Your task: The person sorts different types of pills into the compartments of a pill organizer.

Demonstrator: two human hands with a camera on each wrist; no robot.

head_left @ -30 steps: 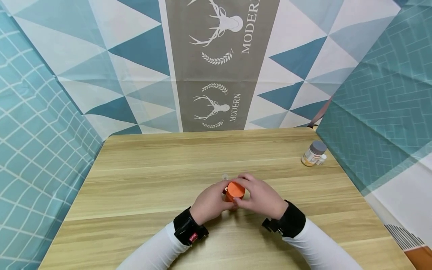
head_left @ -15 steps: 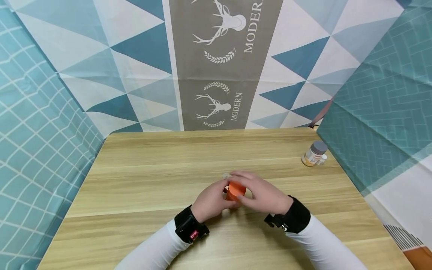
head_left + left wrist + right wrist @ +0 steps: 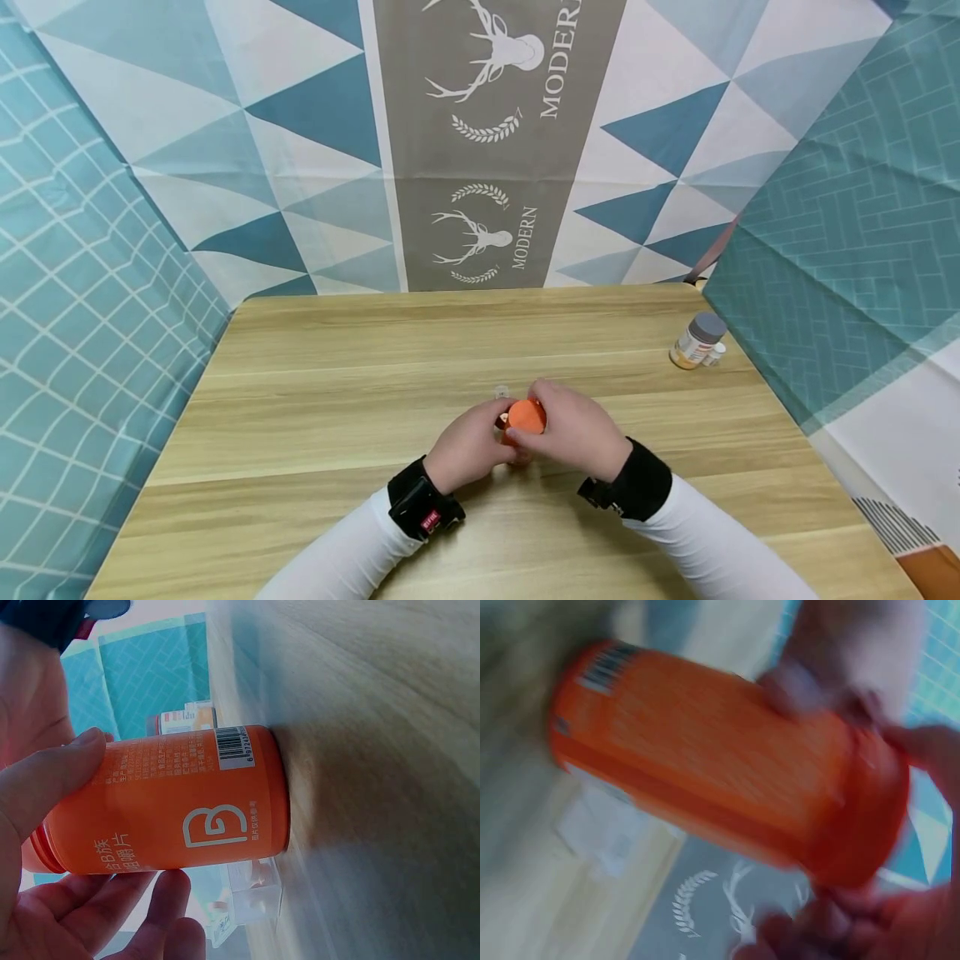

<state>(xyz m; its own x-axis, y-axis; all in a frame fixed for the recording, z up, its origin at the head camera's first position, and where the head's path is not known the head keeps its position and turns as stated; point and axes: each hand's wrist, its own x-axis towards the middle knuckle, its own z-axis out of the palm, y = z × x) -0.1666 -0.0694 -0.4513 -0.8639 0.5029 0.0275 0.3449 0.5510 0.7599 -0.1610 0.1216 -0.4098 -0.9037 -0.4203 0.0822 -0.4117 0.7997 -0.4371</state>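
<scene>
Right hand has shifted leftward, pinching the cap; left hand grips the orange bottle just below.

- The orange bottle looks like plastic, smooth, with a soft and low shine.
- Its orange cap seems to be plastic also, smooth and rather matt on the top.
- The tabletop shows wood grain; its surface is smooth and weakly glossy.
- The small box is of clear, shiny plastic.
- The wall hanging is a thin, creased sheet; whether cloth or plastic, I cannot tell.
- The sleeves are smooth, matt cloth.
- The wristbands look like dull black fabric.
</scene>
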